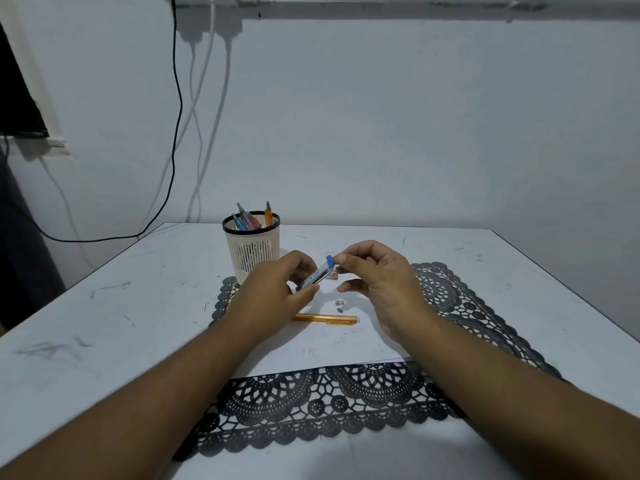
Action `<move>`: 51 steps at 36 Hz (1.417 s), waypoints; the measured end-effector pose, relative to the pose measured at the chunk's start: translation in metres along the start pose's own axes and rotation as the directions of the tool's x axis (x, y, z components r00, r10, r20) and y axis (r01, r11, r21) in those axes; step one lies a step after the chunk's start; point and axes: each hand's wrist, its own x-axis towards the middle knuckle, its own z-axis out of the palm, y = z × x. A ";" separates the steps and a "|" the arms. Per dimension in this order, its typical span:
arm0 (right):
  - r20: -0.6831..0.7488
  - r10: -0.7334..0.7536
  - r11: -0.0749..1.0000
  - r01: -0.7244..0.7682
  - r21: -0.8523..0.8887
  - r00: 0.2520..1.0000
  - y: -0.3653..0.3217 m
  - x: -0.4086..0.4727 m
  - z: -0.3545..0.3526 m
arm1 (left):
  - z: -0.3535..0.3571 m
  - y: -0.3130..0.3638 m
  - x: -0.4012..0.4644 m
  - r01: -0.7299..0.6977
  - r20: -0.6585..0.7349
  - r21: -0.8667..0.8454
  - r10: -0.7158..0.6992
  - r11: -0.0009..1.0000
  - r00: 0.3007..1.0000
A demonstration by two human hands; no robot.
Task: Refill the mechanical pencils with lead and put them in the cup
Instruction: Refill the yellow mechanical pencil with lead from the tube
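My left hand [277,289] grips the lower end of a clear lead tube [317,277] with a blue cap [330,261]. My right hand [377,282] pinches that blue cap at the tube's upper end. Below the hands an orange mechanical pencil [325,319] lies flat on a white sheet of paper [325,348]. Its small cap [340,302] and a dark eraser piece [340,310] lie just above it. A cream slotted cup [251,249] with a black rim stands behind my left hand and holds several coloured pencils [249,218].
A black lace mat [311,403] lies under the paper on the white table [121,323]. A small red-and-grey item [333,276] sits behind the tube. Cables hang down the wall at the back left.
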 end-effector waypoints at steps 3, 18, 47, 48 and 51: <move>-0.006 -0.029 1.000 0.029 0.009 1.000 -0.002 -0.001 0.000 | 0.000 -0.001 0.000 0.007 0.013 -0.018 -0.007 1.000 1.000; -0.187 0.023 0.986 0.009 0.164 0.982 -0.010 0.015 -0.014 | 0.003 -0.002 0.002 0.154 0.067 -0.408 -0.138 0.900 0.988; -0.260 0.184 0.980 -0.156 0.126 0.948 0.013 0.031 -0.042 | 0.011 -0.002 0.056 -0.103 0.191 0.523 0.001 0.846 0.982; -0.263 0.185 0.979 -0.156 0.128 0.947 0.013 0.032 -0.043 | 0.016 0.000 0.061 -0.132 0.220 0.613 -0.007 0.779 0.976; -0.270 0.187 0.979 -0.155 0.136 0.944 0.014 0.034 -0.046 | 0.027 0.007 0.073 -0.182 0.260 0.756 -0.033 0.629 0.965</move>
